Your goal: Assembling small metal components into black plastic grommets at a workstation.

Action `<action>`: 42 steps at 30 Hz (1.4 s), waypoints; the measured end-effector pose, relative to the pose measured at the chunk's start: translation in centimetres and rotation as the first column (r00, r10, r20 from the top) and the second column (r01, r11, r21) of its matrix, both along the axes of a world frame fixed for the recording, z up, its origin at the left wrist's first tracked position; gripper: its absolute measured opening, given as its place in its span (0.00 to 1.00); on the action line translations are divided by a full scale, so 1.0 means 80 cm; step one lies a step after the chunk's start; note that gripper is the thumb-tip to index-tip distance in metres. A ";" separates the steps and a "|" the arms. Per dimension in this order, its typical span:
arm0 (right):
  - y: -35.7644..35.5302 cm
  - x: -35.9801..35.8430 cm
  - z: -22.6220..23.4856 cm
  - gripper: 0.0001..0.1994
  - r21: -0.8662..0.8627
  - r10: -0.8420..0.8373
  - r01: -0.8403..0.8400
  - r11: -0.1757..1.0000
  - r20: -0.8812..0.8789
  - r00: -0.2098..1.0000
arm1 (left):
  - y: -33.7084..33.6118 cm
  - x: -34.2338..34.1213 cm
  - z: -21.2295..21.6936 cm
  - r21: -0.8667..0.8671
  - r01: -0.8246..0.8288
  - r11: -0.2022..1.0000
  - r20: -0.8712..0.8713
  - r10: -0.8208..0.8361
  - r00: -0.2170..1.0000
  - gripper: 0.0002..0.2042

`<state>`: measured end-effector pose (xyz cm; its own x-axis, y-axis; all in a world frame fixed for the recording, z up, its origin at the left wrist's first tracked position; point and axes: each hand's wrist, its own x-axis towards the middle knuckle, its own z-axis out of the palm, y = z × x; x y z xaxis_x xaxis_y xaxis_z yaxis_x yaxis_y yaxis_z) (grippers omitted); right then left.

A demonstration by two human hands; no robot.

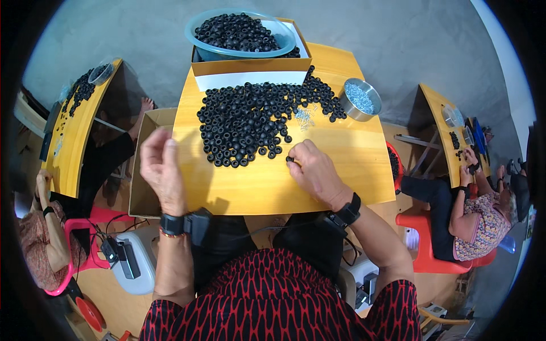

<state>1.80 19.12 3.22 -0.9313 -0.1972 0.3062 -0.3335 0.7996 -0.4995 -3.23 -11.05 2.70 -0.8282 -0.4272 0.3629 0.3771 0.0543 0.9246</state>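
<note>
My right hand (316,175) is closed near the middle of the yellow table (273,193), pinching a small black ring-shaped piece (289,159) between thumb and fingertips. Beyond it spreads a heap of black ring-shaped pieces (239,122), with a few loose ones at its near edge. My left hand (161,162) hangs over the table's left edge, beside an open cardboard box (145,193). Its fingers bend loosely, the thumb stands apart, and nothing shows in it; the fingertips are partly hidden. Small silvery metal pins (305,117) lie scattered right of the heap.
A metal cup (359,99) of similar pins stands at the far right. At the back, a blue bowl (199,42) heaped with black pieces rests on a brown-and-white box (250,77). People sit at tables left (45,244) and right (483,227). A red bucket (399,165) stands right of the table.
</note>
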 end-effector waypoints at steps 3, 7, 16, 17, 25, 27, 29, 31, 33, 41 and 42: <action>0.003 0.011 0.000 0.07 0.027 -0.040 0.039 0.999 0.025 0.999 | 0.062 0.033 0.014 0.081 0.433 0.898 0.118 -0.440 0.890 0.08; 0.009 0.016 -0.004 0.06 -0.138 -0.053 0.064 0.988 0.087 0.995 | 0.112 0.064 0.001 -0.158 0.657 0.737 0.173 -0.635 0.753 0.13; -0.007 0.028 0.014 0.11 -0.640 0.137 0.259 0.723 0.500 0.855 | 0.143 0.073 -0.028 -0.081 0.731 0.677 0.284 -0.688 0.668 0.10; -0.008 0.027 0.016 0.11 -0.625 0.155 0.230 0.746 0.498 0.853 | 0.142 0.071 -0.035 -0.060 0.724 0.687 0.270 -0.687 0.675 0.08; 0.043 -0.019 0.010 0.07 -0.384 0.063 -0.004 0.923 0.141 0.988 | 0.145 0.071 -0.028 0.118 0.643 0.757 0.228 -0.651 0.724 0.07; 0.083 -0.052 0.000 0.05 -0.174 -0.167 0.146 0.974 -0.114 0.979 | 0.146 0.072 -0.020 0.233 0.641 0.731 0.232 -0.682 0.694 0.08; 0.109 -0.071 0.000 0.05 -0.062 -0.267 0.259 0.964 -0.190 0.945 | 0.148 0.072 -0.018 0.228 0.629 0.743 0.240 -0.669 0.703 0.09; 0.121 -0.080 -0.003 0.04 0.066 -0.342 0.354 0.933 -0.141 0.929 | 0.146 0.072 -0.017 0.223 0.615 0.756 0.252 -0.654 0.713 0.09; 0.121 -0.086 -0.005 0.04 0.105 -0.310 0.327 0.939 -0.149 0.939 | 0.142 0.072 -0.017 0.213 0.633 0.745 0.281 -0.667 0.690 0.07; 0.111 -0.086 -0.005 0.04 0.152 -0.298 0.304 0.941 -0.058 0.953 | 0.141 0.071 -0.022 0.138 0.675 0.724 0.300 -0.680 0.669 0.08; 0.108 -0.082 -0.004 0.04 0.152 -0.296 0.301 0.942 -0.057 0.954 | 0.140 0.071 -0.022 0.119 0.679 0.725 0.312 -0.676 0.667 0.08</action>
<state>-4.80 27.80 2.86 -0.9447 0.0401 0.3255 -0.0819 0.9322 -0.3526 2.43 0.19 0.90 -0.9538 0.2985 0.0331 0.0052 -0.0939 0.9956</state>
